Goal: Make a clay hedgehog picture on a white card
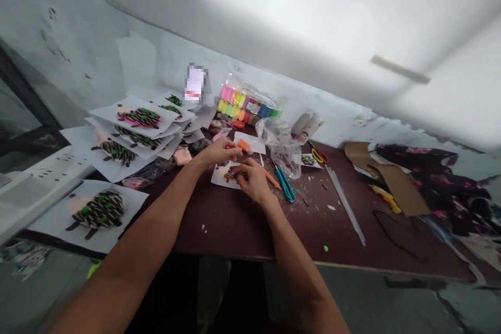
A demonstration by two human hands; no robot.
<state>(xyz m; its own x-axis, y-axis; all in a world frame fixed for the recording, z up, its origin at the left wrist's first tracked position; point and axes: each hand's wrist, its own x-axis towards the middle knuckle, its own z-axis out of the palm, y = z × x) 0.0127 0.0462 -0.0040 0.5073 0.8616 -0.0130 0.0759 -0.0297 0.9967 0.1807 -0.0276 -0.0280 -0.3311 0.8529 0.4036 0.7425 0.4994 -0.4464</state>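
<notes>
A small white paper (219, 177) with a striped hedgehog figure (230, 173) lies on the table between my hands. My right hand (253, 180) rests over the card's right side, its fingers curled down at the hedgehog; whatever they may hold is hidden. Just above the card is my left hand (221, 152), fingers pinched together. A bit of pink shows by those fingertips, too small to name. Beyond them a lump of orange clay (243, 145) sits near a blank white paper (252, 142). An orange stick-like tool (273, 178) lies right of my right hand.
Finished-looking hedgehog sheets (136, 115) are stacked at left. Behind stand a colourful clay pack (246, 107) and a phone (195, 83). Teal-handled pliers (285, 185), scissors (320, 155), clear glue sticks (346, 206) and a yellow glue gun (385, 198) lie rightward.
</notes>
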